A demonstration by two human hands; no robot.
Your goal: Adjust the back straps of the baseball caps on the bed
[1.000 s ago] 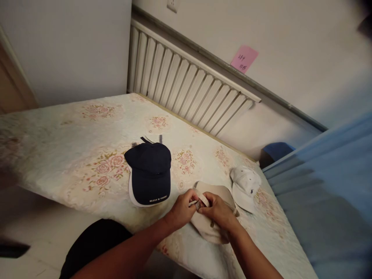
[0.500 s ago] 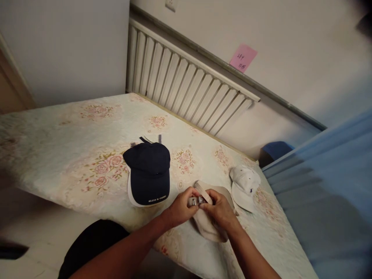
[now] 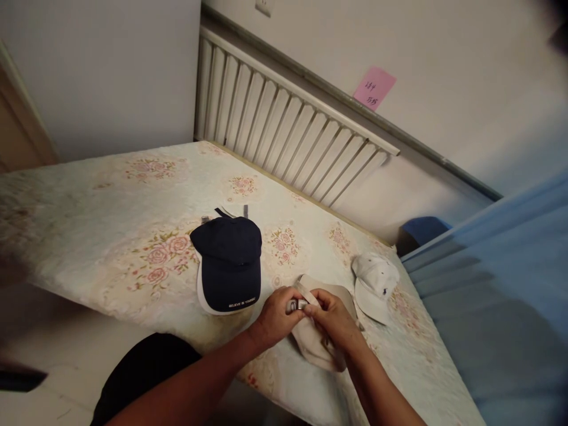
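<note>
As both hands meet over the beige cap (image 3: 312, 344), which lies on the floral cloth (image 3: 177, 192), fingers work at its strap (image 3: 307, 293). The left hand (image 3: 278, 312) has thumb and fingers pinched nearly together at the metal buckle (image 3: 293, 306); the right hand (image 3: 332, 315) grips close beside it, closed on the strap where it loops above the cap. A second ago the buckle was angled and partly lost among the fingertips; now its metal faces up, easier to see from where I stand. That suggests small adjustments at the strap, with the fastening unfinished, though I cannot tell whether the end is threaded through. Around the beige cap, other headwear has kept its place: a navy cap (image 3: 228, 257) to its left, a white cap (image 3: 376, 285) just to its right. A radiator (image 3: 266, 109) stands beyond it.
</note>
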